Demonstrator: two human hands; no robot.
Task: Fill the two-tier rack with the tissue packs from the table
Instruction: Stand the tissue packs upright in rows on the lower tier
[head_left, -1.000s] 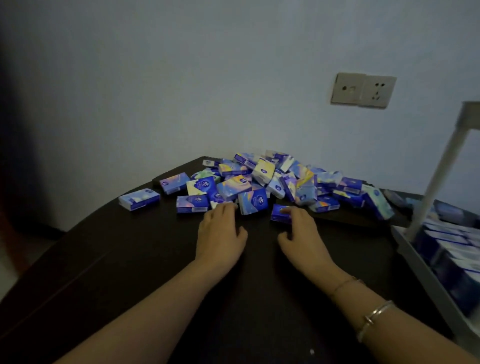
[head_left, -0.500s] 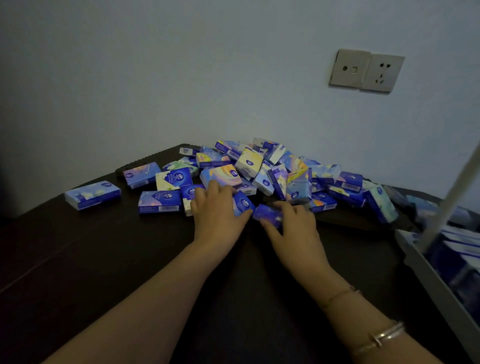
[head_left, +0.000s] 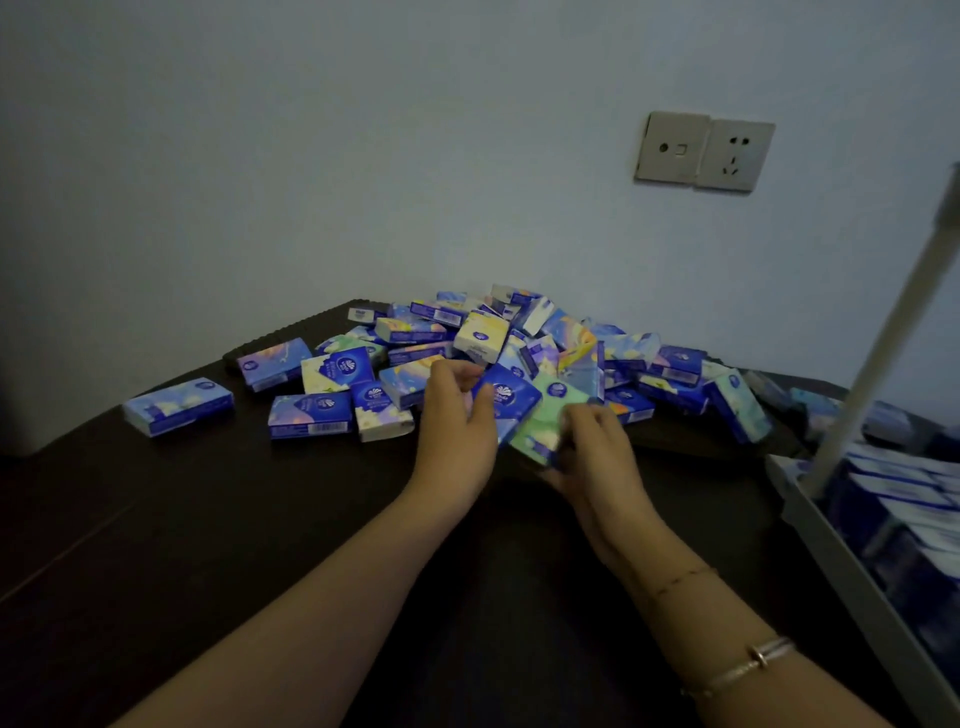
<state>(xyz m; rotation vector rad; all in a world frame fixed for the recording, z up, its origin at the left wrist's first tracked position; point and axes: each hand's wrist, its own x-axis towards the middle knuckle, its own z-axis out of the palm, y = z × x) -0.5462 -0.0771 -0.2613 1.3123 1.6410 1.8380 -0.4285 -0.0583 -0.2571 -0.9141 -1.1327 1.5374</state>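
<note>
Dark wood bench (head_left: 218, 530) carries a loose heap of tissue packs (head_left: 519, 343) just beyond both hands. Left hand (head_left: 457, 431) curls its fingers round the edge of a blue pack (head_left: 511, 400) bearing a round white shell-like logo; its lettering is too small to read. Right hand (head_left: 592, 457) pinches a pale green pack (head_left: 545, 421) touching the blue one. Barcodes show on a flat pack (head_left: 310, 414) left of the left hand. Right of the right hand stands the rack (head_left: 852, 587), cut off by the picture edge, with blurred blue-and-white packs in its tray. Two bracelets (head_left: 748, 665) circle the right forearm.
</note>
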